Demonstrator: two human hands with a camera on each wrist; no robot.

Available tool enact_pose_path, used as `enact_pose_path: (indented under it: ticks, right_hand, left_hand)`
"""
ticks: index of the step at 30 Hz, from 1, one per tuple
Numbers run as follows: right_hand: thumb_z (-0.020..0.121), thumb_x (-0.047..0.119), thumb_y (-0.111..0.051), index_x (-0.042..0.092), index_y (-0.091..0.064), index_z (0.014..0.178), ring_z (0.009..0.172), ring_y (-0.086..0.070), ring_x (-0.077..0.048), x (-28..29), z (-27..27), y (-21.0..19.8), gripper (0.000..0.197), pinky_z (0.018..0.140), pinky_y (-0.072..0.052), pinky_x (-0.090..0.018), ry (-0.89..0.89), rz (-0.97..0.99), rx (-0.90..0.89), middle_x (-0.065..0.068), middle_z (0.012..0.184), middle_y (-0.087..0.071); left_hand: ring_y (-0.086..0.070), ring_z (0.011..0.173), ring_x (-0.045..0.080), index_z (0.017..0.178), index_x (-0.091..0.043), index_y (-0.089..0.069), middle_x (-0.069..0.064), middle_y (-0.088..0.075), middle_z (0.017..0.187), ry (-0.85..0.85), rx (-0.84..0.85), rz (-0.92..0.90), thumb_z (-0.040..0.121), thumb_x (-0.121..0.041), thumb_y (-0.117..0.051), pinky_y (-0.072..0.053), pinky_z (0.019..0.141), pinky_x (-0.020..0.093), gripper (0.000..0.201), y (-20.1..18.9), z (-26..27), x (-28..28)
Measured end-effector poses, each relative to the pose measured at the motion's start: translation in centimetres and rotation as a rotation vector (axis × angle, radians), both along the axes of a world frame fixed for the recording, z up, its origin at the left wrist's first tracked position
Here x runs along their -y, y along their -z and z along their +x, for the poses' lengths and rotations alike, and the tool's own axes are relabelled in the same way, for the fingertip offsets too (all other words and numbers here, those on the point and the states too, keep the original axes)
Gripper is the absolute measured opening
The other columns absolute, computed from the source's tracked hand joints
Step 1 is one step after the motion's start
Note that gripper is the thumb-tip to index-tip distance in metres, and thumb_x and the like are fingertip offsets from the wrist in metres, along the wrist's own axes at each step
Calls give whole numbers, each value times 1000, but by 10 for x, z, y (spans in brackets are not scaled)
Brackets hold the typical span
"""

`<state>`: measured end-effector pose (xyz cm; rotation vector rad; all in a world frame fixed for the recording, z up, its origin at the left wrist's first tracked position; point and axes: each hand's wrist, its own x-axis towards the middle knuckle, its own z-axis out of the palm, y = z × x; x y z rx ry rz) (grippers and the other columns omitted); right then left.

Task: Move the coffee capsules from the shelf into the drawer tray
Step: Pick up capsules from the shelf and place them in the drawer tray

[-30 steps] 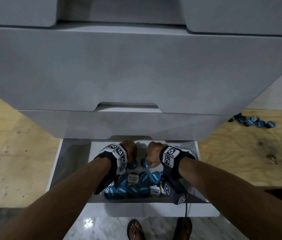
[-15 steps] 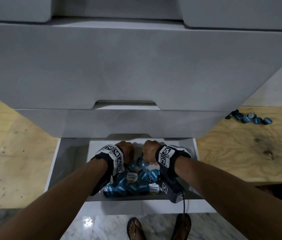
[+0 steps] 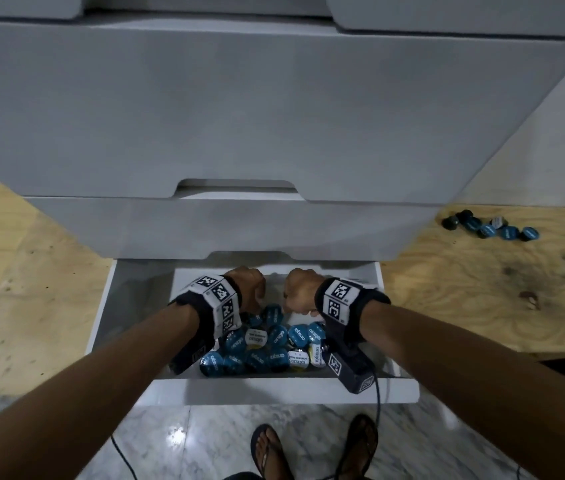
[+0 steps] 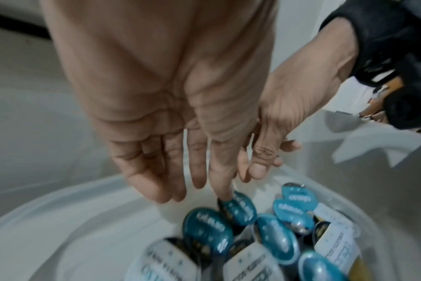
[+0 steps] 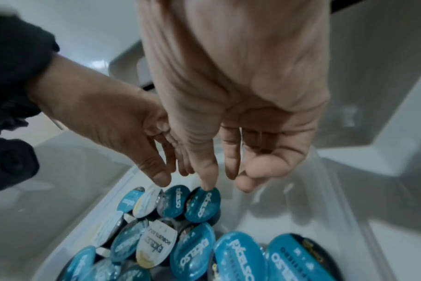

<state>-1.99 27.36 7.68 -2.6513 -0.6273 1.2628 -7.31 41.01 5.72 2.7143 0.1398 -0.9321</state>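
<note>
1. Head view puts both hands low in the open bottom white drawer [image 3: 250, 389], at 6 o'clock of the tall grey drawer stack [image 3: 274, 109]; that low reach suits setting capsules down rather than dropping them.
2. The left hand [image 3: 246, 287] and right hand [image 3: 303, 289] hang side by side over the far end of the clear plastic tray [image 4: 60, 209], at 12 o'clock of the heap, probably because bare tray floor shows there.
3. In the wrist views both hands have slack, downward-pointing fingers that hold nothing. The left thumb tip [image 4: 225, 195] touches the edge of a round teal foil-lidded coffee capsule [image 4: 238, 207], and 1 right fingertip [image 5: 208, 184] touches the lid of another teal capsule [image 5: 202, 204]. I judge this as nudging them into the pile.
4. The piled capsules [image 3: 267, 348] fill the near half of the tray, lids mostly up, a few white-lidded among the teal, some leaning on each other.
5. About 6 or 7 more teal capsules [image 3: 492, 228] lie in a loose cluster on the pale plywood shelf [image 3: 482, 289] at 2 o'clock, well apart from the drawer, so the task looks largely done but not finished.
6. The next move likely calls for a reach up to that cluster.
</note>
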Motion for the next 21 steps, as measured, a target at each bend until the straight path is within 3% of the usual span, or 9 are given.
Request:
enact_pose_path:
  ticks: [4,8,12,16,21]
  right_hand:
    - [87,16,-65,7,-65,107,74,-62,-17,38,1,-32,22,55,-51,-25,17,111,-40,-10,99,-68]
    - [86,17,-67,12,-66,107,65,-55,-11,100,3,-76,21,48,-45,-21,59,277,-61,-2,93,-66]
    - [86,22,-68,14,-68,102,63,-58,-12,182,26,-103,17,49,-45,-24,115,351,-50,-6,99,-70]
    - [88,27,-68,15,-66,104,67,-61,-16,273,81,-95,20,51,-47,-26,174,293,23,-10,97,-72]
    - [88,25,-68,12,-69,96,75,-65,-20,380,173,-56,16,58,-54,-34,307,271,73,-14,94,-72]
  left_hand:
    - [-51,116,19,119,-20,-58,1,-56,126,1,20,-29,85,-26,-66,-42,97,28,36,-42,-9,19]
    - [-52,93,10,119,-23,-58,-3,-60,120,-4,81,-125,85,-31,-66,-40,82,21,36,-91,-15,60]
    - [-62,90,13,113,-22,-63,-6,-65,108,22,196,-258,83,-34,-68,-47,80,22,32,-132,-10,131]
    - [-63,92,14,109,-22,-66,-8,-63,96,59,290,-377,84,-34,-67,-51,84,27,28,-148,28,224]
    - [-65,90,15,104,-16,-68,-2,-69,98,16,335,-451,88,-31,-63,-51,78,27,22,-127,114,344]
